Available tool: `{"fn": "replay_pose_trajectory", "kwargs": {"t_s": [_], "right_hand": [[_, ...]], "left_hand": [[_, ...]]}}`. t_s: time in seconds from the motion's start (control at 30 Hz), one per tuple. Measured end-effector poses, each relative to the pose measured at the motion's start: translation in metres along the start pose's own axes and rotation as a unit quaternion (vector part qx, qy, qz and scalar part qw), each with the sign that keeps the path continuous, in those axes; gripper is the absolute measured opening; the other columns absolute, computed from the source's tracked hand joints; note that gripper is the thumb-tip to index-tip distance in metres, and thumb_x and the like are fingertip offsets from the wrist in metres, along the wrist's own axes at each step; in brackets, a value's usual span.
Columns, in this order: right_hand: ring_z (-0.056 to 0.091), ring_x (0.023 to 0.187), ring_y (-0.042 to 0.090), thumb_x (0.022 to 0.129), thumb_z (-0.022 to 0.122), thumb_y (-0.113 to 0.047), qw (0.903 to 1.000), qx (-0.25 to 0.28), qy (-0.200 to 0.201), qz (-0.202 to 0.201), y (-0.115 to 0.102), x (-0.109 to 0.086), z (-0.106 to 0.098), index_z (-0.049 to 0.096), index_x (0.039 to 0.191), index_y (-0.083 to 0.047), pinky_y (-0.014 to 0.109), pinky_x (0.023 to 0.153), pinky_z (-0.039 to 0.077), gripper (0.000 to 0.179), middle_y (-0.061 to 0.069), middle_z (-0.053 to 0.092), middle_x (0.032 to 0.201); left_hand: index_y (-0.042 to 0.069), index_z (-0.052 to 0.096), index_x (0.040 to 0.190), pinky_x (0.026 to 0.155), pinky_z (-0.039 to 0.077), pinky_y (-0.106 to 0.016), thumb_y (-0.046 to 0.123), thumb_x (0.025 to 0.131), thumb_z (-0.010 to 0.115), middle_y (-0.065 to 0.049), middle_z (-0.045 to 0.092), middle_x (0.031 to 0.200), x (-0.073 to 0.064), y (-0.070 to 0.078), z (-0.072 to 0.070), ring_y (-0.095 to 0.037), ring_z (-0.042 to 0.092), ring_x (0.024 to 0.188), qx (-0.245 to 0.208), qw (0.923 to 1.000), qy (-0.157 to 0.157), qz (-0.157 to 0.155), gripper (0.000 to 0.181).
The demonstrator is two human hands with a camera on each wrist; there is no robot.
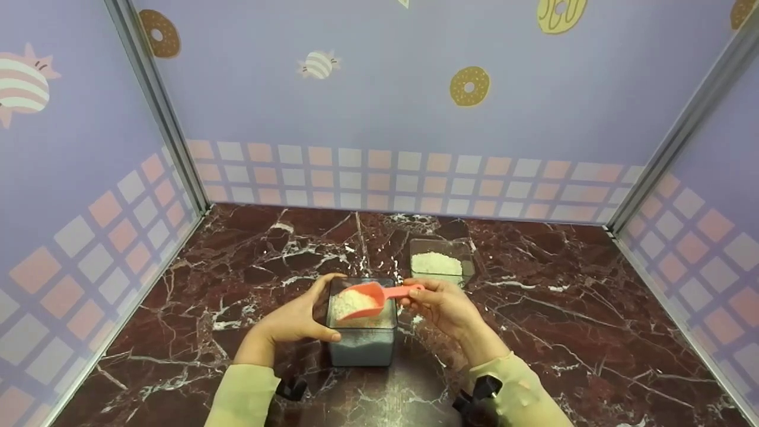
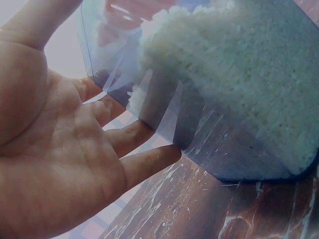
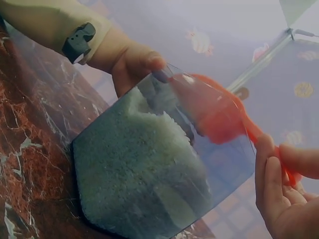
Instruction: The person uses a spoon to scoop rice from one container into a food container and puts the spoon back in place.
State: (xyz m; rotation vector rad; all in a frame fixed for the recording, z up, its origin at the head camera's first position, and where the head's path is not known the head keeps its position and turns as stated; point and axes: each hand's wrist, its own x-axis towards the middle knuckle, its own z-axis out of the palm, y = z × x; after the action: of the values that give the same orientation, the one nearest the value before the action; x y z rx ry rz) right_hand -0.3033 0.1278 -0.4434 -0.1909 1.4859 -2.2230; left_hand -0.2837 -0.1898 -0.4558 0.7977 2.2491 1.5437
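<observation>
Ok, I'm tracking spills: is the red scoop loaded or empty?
Loaded: in the head view, pale grains lie heaped in the scoop, whose handle the right hand grips.

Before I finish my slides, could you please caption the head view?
Left hand grips a rice container, right hand holds a loaded scoop at its mouth.

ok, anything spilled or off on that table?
Likely a spill: white flecks on the table behind the near box and left of the far box. They look like loose grains rather than marble veins, though the pattern makes it hard to be sure.
</observation>
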Motion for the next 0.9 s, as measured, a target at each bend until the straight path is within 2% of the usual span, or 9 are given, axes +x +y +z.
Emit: {"fn": "replay_pose_trajectory", "kwargs": {"t_s": [0.1, 0.17, 0.33, 0.43, 0.57, 0.63, 0.73, 0.9], "right_hand": [[0.074, 0.074, 0.009, 0.098, 0.054, 0.008, 0.9993, 0.035, -0.006, 0.016, 0.0, 0.001, -0.005, 0.054, 0.132, 0.013, 0.016, 0.072, 0.06, 0.034, 0.007, 0.076, 0.089], [0.074, 0.074, 0.009, 0.099, 0.053, 0.008, 0.9982, 0.054, -0.009, 0.025, -0.001, 0.002, -0.007, 0.061, 0.125, 0.008, 0.015, 0.07, 0.059, 0.028, 0.007, 0.076, 0.089], [0.074, 0.076, 0.01, 0.1, 0.051, 0.007, 0.9955, 0.088, -0.021, 0.029, -0.005, 0.001, -0.013, 0.07, 0.111, -0.002, 0.016, 0.074, 0.06, 0.023, 0.01, 0.077, 0.093], [0.074, 0.077, 0.012, 0.1, 0.052, 0.006, 0.9928, 0.113, -0.023, 0.032, -0.01, -0.001, -0.016, 0.064, 0.12, 0.003, 0.018, 0.075, 0.061, 0.023, 0.011, 0.076, 0.095], [0.073, 0.076, 0.012, 0.099, 0.055, 0.005, 0.9899, 0.138, -0.014, 0.031, -0.02, -0.005, -0.023, 0.048, 0.135, 0.006, 0.017, 0.073, 0.06, 0.036, 0.012, 0.075, 0.097], [0.072, 0.076, 0.012, 0.099, 0.056, 0.004, 0.99, 0.139, -0.005, 0.024, -0.026, -0.007, -0.028, 0.045, 0.137, 0.005, 0.017, 0.073, 0.06, 0.039, 0.012, 0.075, 0.099], [0.071, 0.076, 0.012, 0.098, 0.058, 0.003, 0.9897, 0.141, 0.02, 0.013, -0.035, -0.011, -0.036, 0.05, 0.134, 0.002, 0.016, 0.071, 0.059, 0.036, 0.011, 0.076, 0.099], [0.072, 0.078, 0.015, 0.098, 0.058, 0.004, 0.9846, 0.16, 0.069, -0.017, -0.048, -0.016, -0.052, 0.067, 0.116, -0.003, 0.018, 0.073, 0.06, 0.021, 0.011, 0.075, 0.096]], "left_hand": [[0.017, 0.021, 0.157, 0.11, 0.042, -0.024, 0.014, 0.076, 0.089, -0.012, 0.05, 0.15, 0.0, 0.0, 0.0, -0.028, 0.049, 0.136, -0.003, 1.0, -0.001, -0.001, 0.106], [0.016, 0.02, 0.158, 0.109, 0.043, -0.025, 0.014, 0.076, 0.089, -0.012, 0.049, 0.15, 0.0, 0.0, 0.0, -0.028, 0.049, 0.135, -0.006, 1.0, -0.002, 0.0, 0.107], [0.015, 0.02, 0.157, 0.113, 0.043, -0.039, 0.012, 0.075, 0.089, -0.016, 0.048, 0.152, 0.0, 0.0, 0.001, -0.03, 0.052, 0.133, -0.016, 0.9999, -0.002, 0.004, 0.107], [0.016, 0.02, 0.157, 0.113, 0.043, -0.046, 0.011, 0.076, 0.088, -0.018, 0.046, 0.153, 0.001, -0.001, 0.001, -0.033, 0.054, 0.133, -0.028, 0.9996, -0.005, 0.005, 0.106], [0.016, 0.019, 0.157, 0.11, 0.047, -0.039, 0.008, 0.077, 0.087, -0.023, 0.044, 0.154, 0.0, -0.002, 0.001, -0.036, 0.053, 0.133, -0.045, 0.9989, -0.012, 0.01, 0.105], [0.015, 0.019, 0.157, 0.107, 0.049, -0.034, 0.008, 0.077, 0.087, -0.024, 0.043, 0.155, 0.0, -0.002, 0.001, -0.038, 0.053, 0.133, -0.05, 0.9986, -0.014, 0.012, 0.105], [0.016, 0.018, 0.158, 0.108, 0.048, -0.031, 0.009, 0.077, 0.087, -0.022, 0.045, 0.155, 0.0, -0.002, 0.001, -0.037, 0.053, 0.135, -0.043, 0.999, -0.014, 0.01, 0.106], [0.018, 0.019, 0.158, 0.113, 0.042, -0.028, 0.013, 0.077, 0.088, -0.015, 0.047, 0.156, 0.0, -0.002, 0.001, -0.034, 0.05, 0.14, -0.016, 0.9999, -0.004, 0.003, 0.107]]}}
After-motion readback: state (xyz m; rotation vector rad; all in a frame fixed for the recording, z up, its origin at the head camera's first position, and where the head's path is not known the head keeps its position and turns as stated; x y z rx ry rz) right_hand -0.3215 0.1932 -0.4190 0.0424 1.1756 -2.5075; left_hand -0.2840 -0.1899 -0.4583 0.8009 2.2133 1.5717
